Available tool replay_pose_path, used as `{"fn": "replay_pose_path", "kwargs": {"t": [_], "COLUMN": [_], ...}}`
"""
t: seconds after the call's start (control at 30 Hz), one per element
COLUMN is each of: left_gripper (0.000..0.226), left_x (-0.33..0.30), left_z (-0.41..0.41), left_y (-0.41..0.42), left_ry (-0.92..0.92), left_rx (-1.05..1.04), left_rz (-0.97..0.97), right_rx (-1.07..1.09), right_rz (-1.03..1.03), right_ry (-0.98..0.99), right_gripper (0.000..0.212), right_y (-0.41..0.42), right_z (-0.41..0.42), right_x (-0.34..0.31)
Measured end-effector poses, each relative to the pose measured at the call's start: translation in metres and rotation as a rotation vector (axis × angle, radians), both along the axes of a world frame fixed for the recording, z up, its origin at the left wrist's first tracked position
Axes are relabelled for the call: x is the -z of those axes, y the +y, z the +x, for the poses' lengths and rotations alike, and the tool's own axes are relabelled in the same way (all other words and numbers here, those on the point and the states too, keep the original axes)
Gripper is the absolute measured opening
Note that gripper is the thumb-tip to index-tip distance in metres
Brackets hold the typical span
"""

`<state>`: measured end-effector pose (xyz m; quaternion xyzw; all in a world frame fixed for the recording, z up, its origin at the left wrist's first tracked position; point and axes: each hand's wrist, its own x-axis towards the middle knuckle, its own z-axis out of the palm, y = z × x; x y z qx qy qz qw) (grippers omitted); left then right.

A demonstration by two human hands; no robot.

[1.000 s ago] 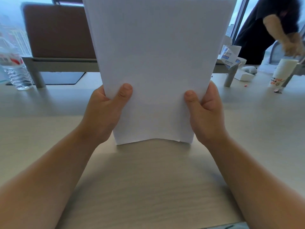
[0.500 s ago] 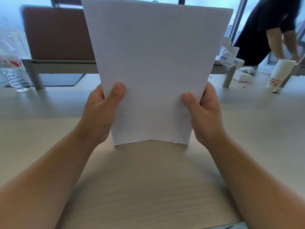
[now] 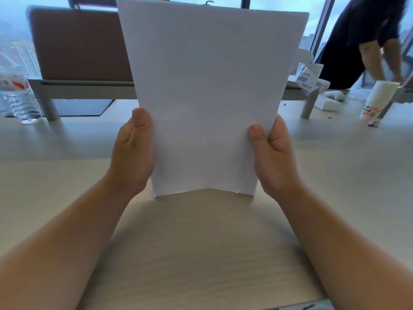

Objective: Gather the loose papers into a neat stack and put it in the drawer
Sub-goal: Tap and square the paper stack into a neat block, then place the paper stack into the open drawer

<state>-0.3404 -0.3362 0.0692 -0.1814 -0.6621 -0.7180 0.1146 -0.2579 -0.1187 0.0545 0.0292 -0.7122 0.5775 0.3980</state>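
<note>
A stack of white papers [image 3: 207, 97] stands upright on its bottom edge on the pale wooden table [image 3: 201, 242], right in front of me. My left hand [image 3: 131, 153] holds its left side, thumb pointing up along the edge. My right hand [image 3: 272, 157] holds the right side, with its thumb tip on the front sheet. The fingers of both hands are hidden behind the stack. The bottom edge is slightly uneven, with a small notch near the right corner. No drawer is in view.
A water bottle [image 3: 17, 97] stands at the far left, near a brown divider panel [image 3: 78, 43] and a black mat [image 3: 82, 107]. At the far right are a blue-and-white carton [image 3: 308, 79], stacked paper cups [image 3: 377, 99] and another person [image 3: 362, 36] bending over.
My left thumb has slid off the front sheet to the stack's left edge, and my right thumb has moved nearer the right edge. The stack stays upright. The person behind has shifted.
</note>
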Motion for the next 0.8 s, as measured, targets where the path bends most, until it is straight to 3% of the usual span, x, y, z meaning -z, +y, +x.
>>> {"fn": "replay_pose_path", "kwargs": {"t": [0.2,0.33,0.6,0.8], "left_gripper": [0.043,0.045,0.039,0.039], "left_x": [0.014,0.010,0.001,0.002], "left_z": [-0.014,-0.009,0.010,0.057], "left_y": [-0.015,-0.013,0.001,0.036], "left_ry": [0.278,0.360,0.154,0.023], "left_rx": [-0.166,-0.258,-0.217,-0.092], "left_rz": [-0.284,-0.385,-0.381,-0.362], "right_rx": [0.140,0.263,0.290,0.264], "right_rz": [0.138,0.214,0.177,0.153], "right_ry": [-0.022,-0.057,-0.266,-0.369], "right_gripper": [0.017,0.022,0.020,0.020], "right_y": [0.005,0.002,0.014,0.049], "right_z": [0.000,-0.001,0.018,0.078], "right_x": [0.007,0.010,-0.011,-0.021]}}
